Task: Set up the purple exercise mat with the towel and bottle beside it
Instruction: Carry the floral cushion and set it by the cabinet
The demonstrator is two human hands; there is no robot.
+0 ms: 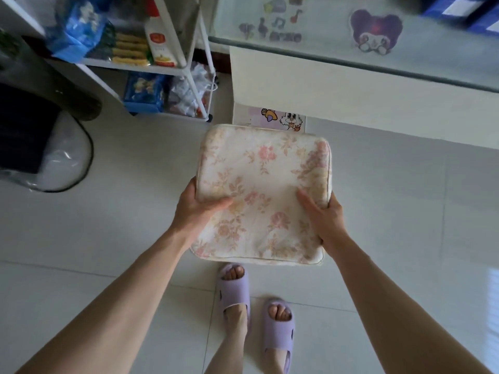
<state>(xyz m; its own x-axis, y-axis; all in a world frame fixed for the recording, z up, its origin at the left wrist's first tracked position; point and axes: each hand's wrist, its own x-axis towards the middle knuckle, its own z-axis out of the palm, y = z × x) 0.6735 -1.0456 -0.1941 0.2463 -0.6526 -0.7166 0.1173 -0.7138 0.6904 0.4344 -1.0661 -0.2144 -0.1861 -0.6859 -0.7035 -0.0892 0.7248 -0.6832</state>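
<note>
Square floral cushion [263, 193]; cream, pink blossoms; held roughly flat, aloft

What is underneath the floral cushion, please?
The left hand and right hand hold the floral cushion over the pale tiled floor. Lilac slippers show just past its near edge. The floor directly beneath is hidden.

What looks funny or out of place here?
The left hand and right hand hold a flowery cushion above the floor, though no purple mat or towel is in view. Nothing looks spilled or broken.
</note>
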